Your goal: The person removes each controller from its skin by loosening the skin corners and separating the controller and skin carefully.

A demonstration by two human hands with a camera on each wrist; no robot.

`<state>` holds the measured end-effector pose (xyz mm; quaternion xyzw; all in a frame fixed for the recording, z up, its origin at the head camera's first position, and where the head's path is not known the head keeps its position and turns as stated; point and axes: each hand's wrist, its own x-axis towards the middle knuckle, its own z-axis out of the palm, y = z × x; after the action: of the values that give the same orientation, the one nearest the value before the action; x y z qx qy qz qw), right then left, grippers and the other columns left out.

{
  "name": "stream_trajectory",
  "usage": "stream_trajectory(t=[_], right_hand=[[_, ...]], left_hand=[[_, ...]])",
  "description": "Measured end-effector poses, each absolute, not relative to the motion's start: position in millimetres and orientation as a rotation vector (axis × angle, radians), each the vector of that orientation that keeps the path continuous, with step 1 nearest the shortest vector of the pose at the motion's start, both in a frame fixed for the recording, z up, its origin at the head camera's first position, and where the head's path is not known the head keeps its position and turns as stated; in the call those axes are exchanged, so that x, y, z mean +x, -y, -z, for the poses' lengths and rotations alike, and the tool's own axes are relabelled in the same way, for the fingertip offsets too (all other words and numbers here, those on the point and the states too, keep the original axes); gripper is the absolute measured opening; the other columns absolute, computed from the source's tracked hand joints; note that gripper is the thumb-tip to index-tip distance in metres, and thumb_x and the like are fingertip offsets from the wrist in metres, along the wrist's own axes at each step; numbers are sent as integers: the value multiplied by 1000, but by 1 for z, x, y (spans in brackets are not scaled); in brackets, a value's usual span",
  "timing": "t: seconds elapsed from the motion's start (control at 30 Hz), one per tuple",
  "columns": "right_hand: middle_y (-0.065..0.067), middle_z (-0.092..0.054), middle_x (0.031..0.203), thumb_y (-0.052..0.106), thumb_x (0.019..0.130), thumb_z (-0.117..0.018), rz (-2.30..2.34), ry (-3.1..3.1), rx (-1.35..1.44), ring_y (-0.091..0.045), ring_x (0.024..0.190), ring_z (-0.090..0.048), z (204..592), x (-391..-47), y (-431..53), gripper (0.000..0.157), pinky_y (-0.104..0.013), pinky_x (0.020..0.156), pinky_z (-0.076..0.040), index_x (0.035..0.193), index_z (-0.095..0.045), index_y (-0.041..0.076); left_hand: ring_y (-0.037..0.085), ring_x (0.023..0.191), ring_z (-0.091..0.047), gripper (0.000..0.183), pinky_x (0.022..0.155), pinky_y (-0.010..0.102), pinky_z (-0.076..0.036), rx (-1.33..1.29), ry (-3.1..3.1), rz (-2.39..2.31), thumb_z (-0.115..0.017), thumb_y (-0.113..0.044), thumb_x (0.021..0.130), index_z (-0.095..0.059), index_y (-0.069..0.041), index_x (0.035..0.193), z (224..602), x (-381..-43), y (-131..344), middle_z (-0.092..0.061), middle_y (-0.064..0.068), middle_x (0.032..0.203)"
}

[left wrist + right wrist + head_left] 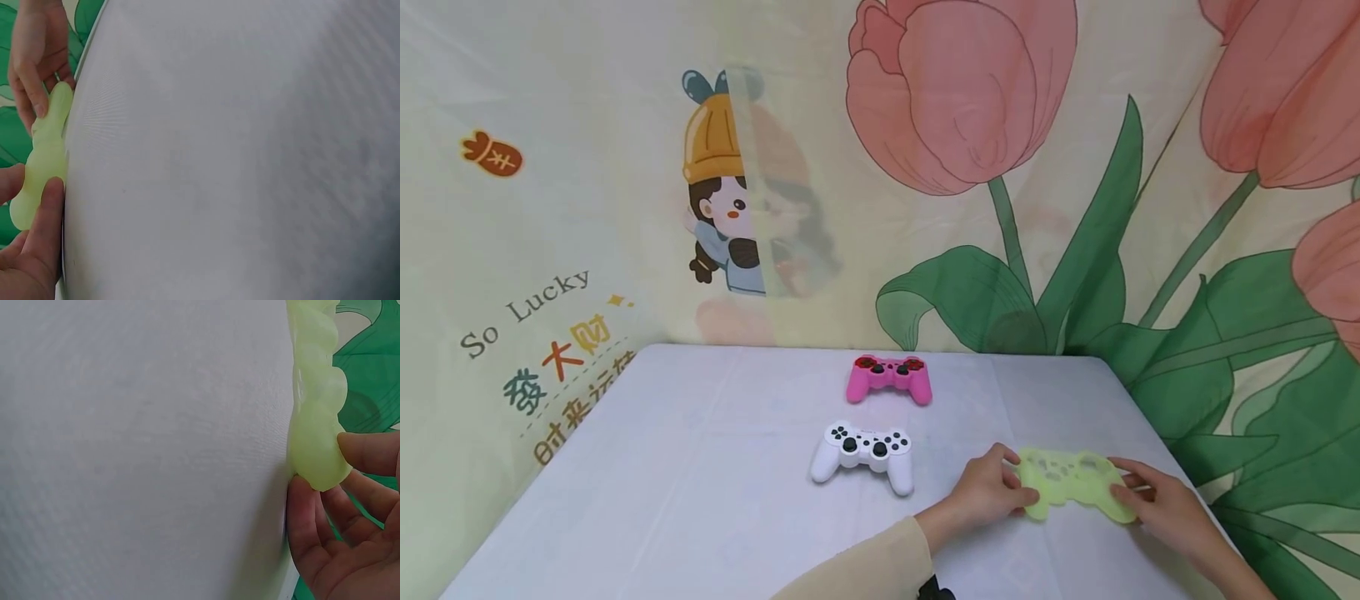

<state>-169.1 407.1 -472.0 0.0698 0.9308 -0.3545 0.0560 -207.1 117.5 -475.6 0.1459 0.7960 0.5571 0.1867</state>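
A pale yellow-green silicone game controller cover (1063, 479) lies flat at the right of the white table, its button cutouts facing up. My left hand (988, 492) pinches its left grip end between thumb and fingers. At the opposite end my right hand (1172, 504) holds the other grip, thumb on top. In the right wrist view, thumb and fingertips close round the cover's rounded end (319, 450). Left of my hands, a white game controller (865, 454) rests on the cloth, buttons up. Behind it sits a pink game controller (889, 379) with red and black controls.
A white cloth covers the table (662, 483). Its right edge runs close beside my right hand. Behind stands a printed backdrop (805, 325) with large tulips, a cartoon child and lettering. A small black object (934, 588) shows under my left sleeve (872, 562).
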Motion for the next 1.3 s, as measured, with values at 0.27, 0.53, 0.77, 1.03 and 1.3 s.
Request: stream_trajectory(t=[0.27, 0.53, 0.77, 1.03, 1.3], right_hand=[[-19, -68, 119, 34, 107, -66, 1062, -2839, 180, -20, 97, -68, 470, -172, -406, 65, -31, 65, -57, 152, -47, -7], [-20, -69, 121, 38, 109, -60, 936, -2901, 134, -34, 106, -70, 462, -176, -407, 60, -34, 72, -57, 149, -53, -7], [-25, -70, 123, 32, 107, -65, 771, -3139, -69, -46, 113, -65, 452, -177, -392, 49, -58, 88, -54, 140, -63, -4], [-19, -70, 121, 23, 100, -75, 825, -3245, -256, -39, 110, -65, 437, -176, -357, 44, -47, 83, -55, 138, -67, 0], [-13, -69, 121, 19, 100, -76, 978, -3219, -337, -33, 107, -67, 429, -178, -321, 47, -39, 81, -59, 143, -63, 5]], left_hand=[[10, 67, -68, 40, 70, 23, -49, 408, -2224, -1567, -86, -20, 92, -61, -17, 124, 473, -209, -115, -67, -9, 84], [11, 70, -68, 43, 73, 25, -51, 429, -2211, -1538, -85, -26, 93, -61, -18, 128, 471, -213, -107, -68, -10, 86], [10, 71, -71, 46, 72, 26, -54, 482, -2202, -1550, -84, -24, 93, -60, -18, 133, 462, -222, -77, -68, -10, 93], [5, 88, -70, 49, 78, 25, -57, 715, -2289, -1496, -81, -25, 96, -58, -19, 139, 420, -232, -23, -70, -8, 106], [13, 103, -68, 45, 87, 28, -59, 797, -2510, -1437, -79, -20, 98, -61, -16, 139, 399, -242, 38, -69, 1, 117]])
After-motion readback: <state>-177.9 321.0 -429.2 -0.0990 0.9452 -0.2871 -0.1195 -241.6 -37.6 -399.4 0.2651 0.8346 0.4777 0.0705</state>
